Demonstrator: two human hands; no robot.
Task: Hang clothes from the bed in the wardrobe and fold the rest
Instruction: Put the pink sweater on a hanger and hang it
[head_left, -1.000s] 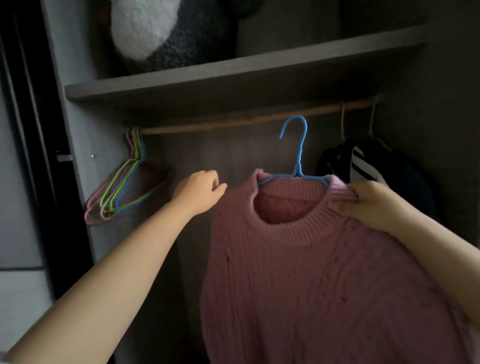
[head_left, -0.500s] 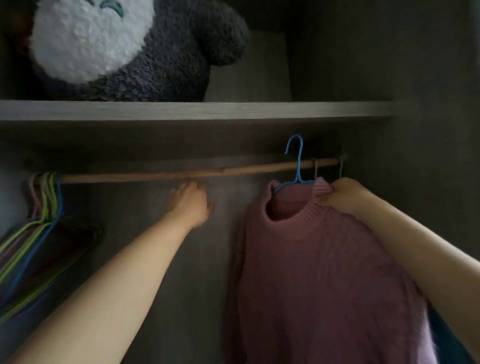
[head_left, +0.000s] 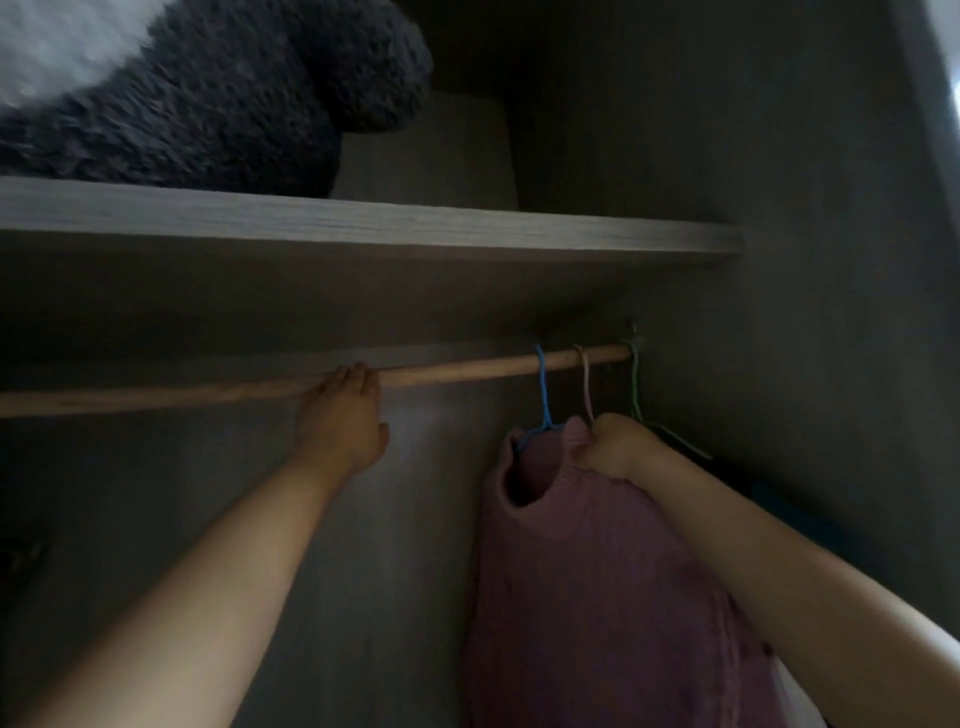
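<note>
Two bare hands reach into a grey wardrobe. Left hand: fingers laid nearly straight against the wooden rail from below, thumb spread to the side, nothing grasped. Right hand: fingers curled and pinching the ribbed collar of a pink knitted sweater at its right shoulder. Sweater: carried on a blue hanger whose hook passes over the rail toward the right end; the body of the garment hangs straight down below the collar, between the two forearms. Just right of the blue hook, a pale pink hanger hook and, at the rail's end beside the side wall, a green hanger hook also sit on the rail; dark clothing hangs beneath them behind the right hand, its form too dim to make out. Above the rail, a grey shelf spans the wardrobe and bears a dark grey plush toy with a white patch at upper left, partly blurred.
</note>
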